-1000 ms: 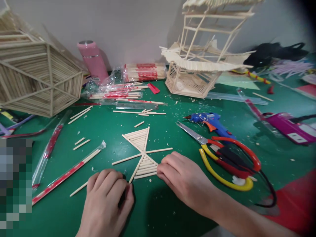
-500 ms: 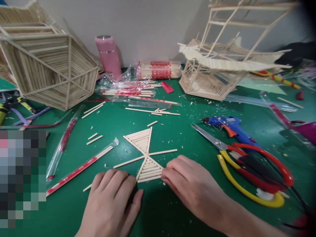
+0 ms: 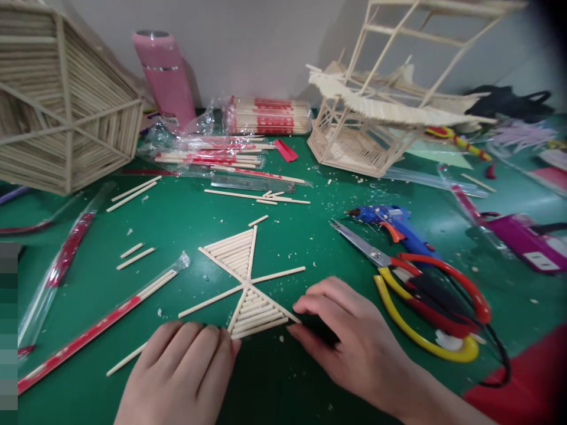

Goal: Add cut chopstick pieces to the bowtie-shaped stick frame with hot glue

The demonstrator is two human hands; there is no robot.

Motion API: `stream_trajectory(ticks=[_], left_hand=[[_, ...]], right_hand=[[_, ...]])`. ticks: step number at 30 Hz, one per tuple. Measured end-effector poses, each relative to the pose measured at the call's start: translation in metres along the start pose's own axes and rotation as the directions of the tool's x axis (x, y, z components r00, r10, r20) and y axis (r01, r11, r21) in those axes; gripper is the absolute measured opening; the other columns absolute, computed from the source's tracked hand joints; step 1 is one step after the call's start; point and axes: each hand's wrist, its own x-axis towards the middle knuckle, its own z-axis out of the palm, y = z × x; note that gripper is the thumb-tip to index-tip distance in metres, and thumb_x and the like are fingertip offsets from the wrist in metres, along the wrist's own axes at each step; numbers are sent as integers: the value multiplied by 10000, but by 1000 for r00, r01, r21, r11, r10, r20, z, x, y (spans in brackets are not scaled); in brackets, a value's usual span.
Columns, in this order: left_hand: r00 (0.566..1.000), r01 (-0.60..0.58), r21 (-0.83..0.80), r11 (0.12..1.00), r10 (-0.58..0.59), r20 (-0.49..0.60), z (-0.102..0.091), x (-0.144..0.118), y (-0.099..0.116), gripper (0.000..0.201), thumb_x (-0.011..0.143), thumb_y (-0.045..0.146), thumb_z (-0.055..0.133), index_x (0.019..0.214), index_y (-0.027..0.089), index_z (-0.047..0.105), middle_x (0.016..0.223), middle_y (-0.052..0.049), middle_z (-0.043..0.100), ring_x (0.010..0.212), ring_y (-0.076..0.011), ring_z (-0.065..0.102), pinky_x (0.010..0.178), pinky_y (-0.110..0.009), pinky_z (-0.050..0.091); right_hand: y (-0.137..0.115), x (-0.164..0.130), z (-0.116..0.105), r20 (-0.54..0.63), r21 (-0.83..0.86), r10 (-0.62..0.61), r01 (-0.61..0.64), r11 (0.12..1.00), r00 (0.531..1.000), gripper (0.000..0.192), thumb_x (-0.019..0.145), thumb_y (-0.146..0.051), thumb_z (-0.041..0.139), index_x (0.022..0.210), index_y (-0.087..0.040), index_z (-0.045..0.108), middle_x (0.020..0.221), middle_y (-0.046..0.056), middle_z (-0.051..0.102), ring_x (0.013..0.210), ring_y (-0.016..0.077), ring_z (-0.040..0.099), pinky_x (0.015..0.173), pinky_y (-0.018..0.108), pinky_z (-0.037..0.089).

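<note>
A flat wheel-like frame of wooden sticks (image 3: 239, 252) lies on the green table, its six spokes meeting at a hub. Two opposite wedges, the far and the near, are filled with rows of short sticks. My left hand (image 3: 177, 373) is closed at the near left corner of the frame, thumb and forefinger on the spoke end; its other fingers are curled over the table. Around the near right spoke end, my right hand (image 3: 349, 342) has thumb and forefinger apart, open. Partly under my left hand lies a loose stick (image 3: 126, 359).
Scissors (image 3: 376, 254) with red and yellow handles and a blue glue gun (image 3: 390, 221) lie to the right. Behind stand a stick-built model (image 3: 354, 147), a pink bottle (image 3: 163, 82) and bundled chopsticks (image 3: 268, 116). A large stick-built panel (image 3: 97, 139) rises at left.
My right thumb and forefinger have parted from their pinch at the spoke end. My left thumb has drawn in against the forefinger. The view has shifted right.
</note>
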Motion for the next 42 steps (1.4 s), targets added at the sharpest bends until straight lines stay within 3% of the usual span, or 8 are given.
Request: stream_trajectory(ticks=[8, 16, 21, 24, 29, 33, 37, 42], left_hand=[[998, -68, 36, 997, 68, -18, 4, -2, 0, 272, 880, 147, 393, 761, 184, 635, 657, -9, 635, 596, -160, 574, 651, -334, 362], [999, -26, 34, 999, 24, 48, -1, 4, 5, 331, 890, 86, 334, 772, 166, 632, 669, -22, 650, 612, -169, 571, 683, -343, 350], [998, -59, 33, 998, 60, -16, 2, 5, 2, 332, 894, 94, 332, 745, 169, 620, 642, -10, 629, 577, -145, 549, 656, -326, 338], [999, -36, 21, 999, 36, 0, 3, 4, 2, 329, 893, 100, 338, 732, 170, 616, 641, -8, 624, 572, -140, 541, 655, -323, 335], [1000, 13, 27, 1000, -13, -1, 4, -3, 2, 274, 893, 156, 376, 771, 187, 619, 702, -18, 637, 657, -186, 555, 702, -356, 337], [999, 37, -11, 999, -37, -23, 2, -2, 2, 176, 877, 206, 439, 902, 203, 613, 795, -22, 636, 778, -211, 536, 774, -368, 324], [999, -4, -129, 992, 9, 42, 0, 12, 9, 303, 910, 203, 308, 973, 191, 604, 864, -21, 625, 845, -195, 505, 822, -349, 277], [990, 134, -221, 966, -122, 70, 3, 31, 26, 289, 863, 127, 316, 881, 197, 596, 766, -17, 590, 809, -199, 469, 816, -354, 262]], right_hand=[[-7, 4, 2, 76, -25, 25, -23, 999, 997, 103, 828, -190, 497, 766, -186, 579, 735, 35, 556, 655, 156, 496, 570, 284, 404], [-5, 4, 2, 56, 17, 24, -25, 1000, 998, 73, 818, -161, 509, 808, -175, 580, 747, 36, 548, 669, 159, 489, 588, 292, 398], [-4, 3, 3, 65, 37, 42, -44, 998, 997, 101, 854, -192, 489, 811, -181, 580, 741, 31, 550, 668, 155, 487, 589, 289, 388], [-4, 3, 4, 58, 38, 48, -50, 998, 997, 111, 868, -200, 480, 816, -182, 576, 742, 27, 552, 672, 152, 486, 595, 289, 385], [-3, 3, 5, 47, 42, 52, -54, 998, 998, 57, 850, -213, 517, 860, -181, 562, 785, 35, 565, 706, 162, 501, 608, 293, 401], [-4, 3, 4, 28, 48, 25, -26, 999, 999, 34, 828, -204, 533, 848, -177, 540, 775, 40, 561, 712, 171, 499, 612, 301, 412], [-6, 2, 0, 27, 62, 6, -7, 998, 1000, 44, 804, -152, 511, 839, -173, 528, 783, 48, 558, 713, 175, 497, 614, 312, 421], [-8, -4, -4, -59, 109, -2, 8, 994, 998, 126, 788, -112, 478, 893, -170, 515, 797, 46, 547, 724, 167, 514, 617, 296, 451]])
